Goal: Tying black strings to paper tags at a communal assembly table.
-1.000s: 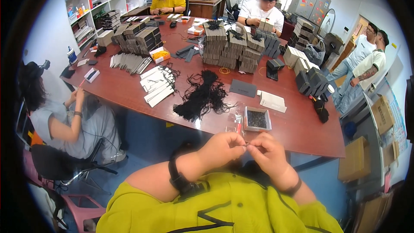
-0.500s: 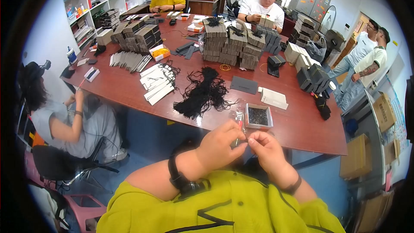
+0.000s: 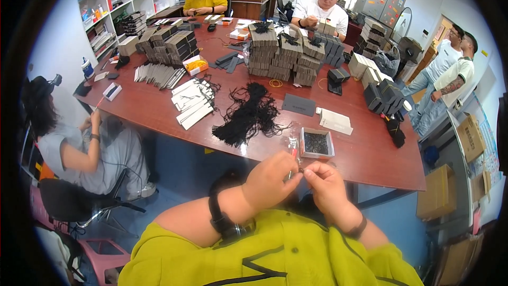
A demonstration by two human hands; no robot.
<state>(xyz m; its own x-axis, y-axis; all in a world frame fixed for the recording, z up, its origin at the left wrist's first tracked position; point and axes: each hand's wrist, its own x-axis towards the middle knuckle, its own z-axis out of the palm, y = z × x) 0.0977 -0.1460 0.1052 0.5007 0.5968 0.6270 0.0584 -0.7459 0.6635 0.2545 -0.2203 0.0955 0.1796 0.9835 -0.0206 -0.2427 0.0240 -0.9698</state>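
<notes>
Close together at the table's near edge, both my hands have their fingers pinched. My left hand point(image 3: 271, 176) is closed around a slim stick-like tool with a red part point(image 3: 294, 152), its exact kind unclear. My right hand point(image 3: 326, 184) pinches a small dark piece point(image 3: 301, 170) against the left fingertips; it is too small to name. Just beyond them stands an open white box point(image 3: 317, 144) of small dark pieces. A heap of black cords point(image 3: 251, 114) lies ahead to the left, and a dark grey card point(image 3: 299, 104) and a pale card sleeve point(image 3: 335, 121) lie behind the box.
Stacks of grey cards point(image 3: 286, 53) stand across the reddish table point(image 3: 370, 159). White cards with black cords point(image 3: 193, 100) lie on the left. A seated person point(image 3: 79, 148) works at left; others sit across the table. Two people stand at right, near cardboard boxes point(image 3: 436, 193).
My hands have shifted only slightly, and the dark piece between the fingertips shows more plainly. The person across the table has moved their head and hands a little.
</notes>
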